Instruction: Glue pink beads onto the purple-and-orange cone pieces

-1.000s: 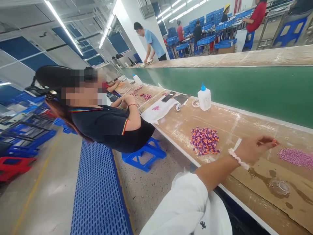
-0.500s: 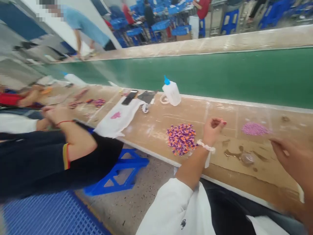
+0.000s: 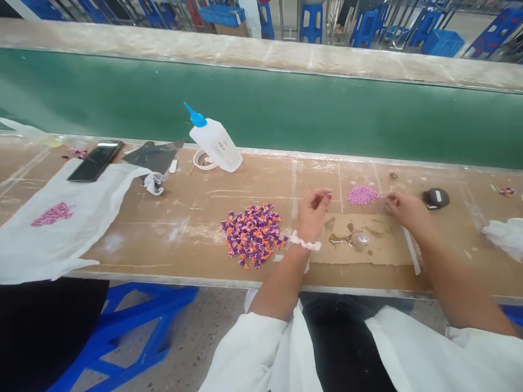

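My left hand point(image 3: 314, 209), with a white band at the wrist, is raised over the table with thumb and fingers pinched together. Whatever it may hold is too small to make out. Pinched as well, my right hand point(image 3: 404, 207) is beside the right edge of a pile of small pink beads point(image 3: 363, 195); its fingertips hide anything between them. To the left of my left wrist lies a heap of small purple and orange pieces point(image 3: 254, 234). Between my forearms, a clear glossy blob point(image 3: 360, 239) sits on a stained piece of cardboard point(image 3: 388, 253).
A white bottle with a blue nozzle point(image 3: 216, 144) leans by a tape roll point(image 3: 204, 159) at the back. At left, a phone point(image 3: 96, 161) and pink bits point(image 3: 53, 214) lie on white cloth point(image 3: 93, 228). A black round object point(image 3: 436, 198) is to the right.
The view has swung to the right, so the neighbouring person's arms have left the picture. My right hand is now close beside the pink beads; my left hand stays pinched.
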